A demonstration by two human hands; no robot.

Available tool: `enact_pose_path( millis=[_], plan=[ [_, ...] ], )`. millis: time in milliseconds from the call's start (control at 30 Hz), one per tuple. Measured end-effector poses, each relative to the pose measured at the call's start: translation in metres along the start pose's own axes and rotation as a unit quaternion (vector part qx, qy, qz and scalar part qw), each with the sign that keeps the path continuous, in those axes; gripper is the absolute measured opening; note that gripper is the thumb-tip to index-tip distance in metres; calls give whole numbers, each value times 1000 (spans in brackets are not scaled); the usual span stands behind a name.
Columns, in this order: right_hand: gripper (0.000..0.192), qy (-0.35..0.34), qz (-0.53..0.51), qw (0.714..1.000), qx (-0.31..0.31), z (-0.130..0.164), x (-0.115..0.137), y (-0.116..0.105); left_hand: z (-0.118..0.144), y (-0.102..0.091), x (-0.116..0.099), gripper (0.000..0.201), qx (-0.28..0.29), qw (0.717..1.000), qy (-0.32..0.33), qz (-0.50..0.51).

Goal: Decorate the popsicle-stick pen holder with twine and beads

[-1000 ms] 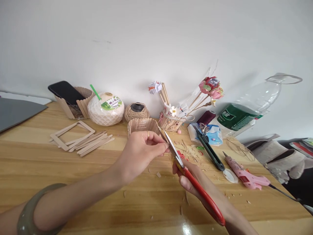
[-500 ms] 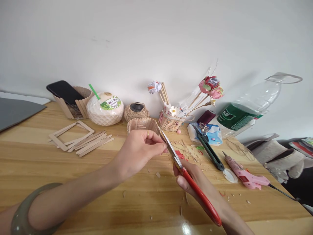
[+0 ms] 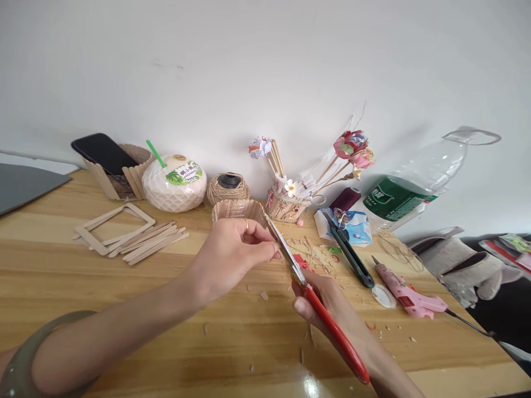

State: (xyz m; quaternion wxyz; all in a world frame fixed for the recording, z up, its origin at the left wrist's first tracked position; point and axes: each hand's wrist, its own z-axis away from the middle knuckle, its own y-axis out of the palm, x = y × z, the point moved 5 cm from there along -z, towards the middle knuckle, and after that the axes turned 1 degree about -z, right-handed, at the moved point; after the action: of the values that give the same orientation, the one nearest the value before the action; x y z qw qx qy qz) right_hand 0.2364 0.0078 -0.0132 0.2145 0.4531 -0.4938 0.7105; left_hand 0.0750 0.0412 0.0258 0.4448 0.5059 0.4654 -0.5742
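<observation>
My right hand (image 3: 323,301) is wrapped round the red handle of a pair of scissors (image 3: 317,307), whose metal blades point up and away to the left. Beside the blades, my left hand (image 3: 243,249), wearing a ring, pinches thumb and fingers together. Whatever lies in that pinch is too small or hidden to make out. Just behind the left hand stands a small basket of craft sticks (image 3: 238,210), partly covered by the fingers. The blade tips overlap its right edge in view; whether they touch it I cannot tell.
Loose craft sticks (image 3: 155,246) and a stick frame (image 3: 93,240) lie left. Behind are a wrapped coconut (image 3: 174,190), twine (image 3: 228,193) and a decorated flower holder (image 3: 286,207). A utility knife (image 3: 350,254), pink glue gun (image 3: 410,296) and large bottle (image 3: 394,199) are right, among scraps.
The whole view has shifted slightly, so things sit a little further left. Both hands and the scissors keep nearly the same pose.
</observation>
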Motion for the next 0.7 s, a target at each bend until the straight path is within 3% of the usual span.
enact_pose_path(
  millis=[400,700],
  plan=[
    [61,41,32,998,-38,3,-7,-1,-2,-2,1,7,-3,1000,-2,5],
    [59,3,-11,1000,-19,5,2,-4,-2,0,0,6,5,998,-10,66]
  ],
)
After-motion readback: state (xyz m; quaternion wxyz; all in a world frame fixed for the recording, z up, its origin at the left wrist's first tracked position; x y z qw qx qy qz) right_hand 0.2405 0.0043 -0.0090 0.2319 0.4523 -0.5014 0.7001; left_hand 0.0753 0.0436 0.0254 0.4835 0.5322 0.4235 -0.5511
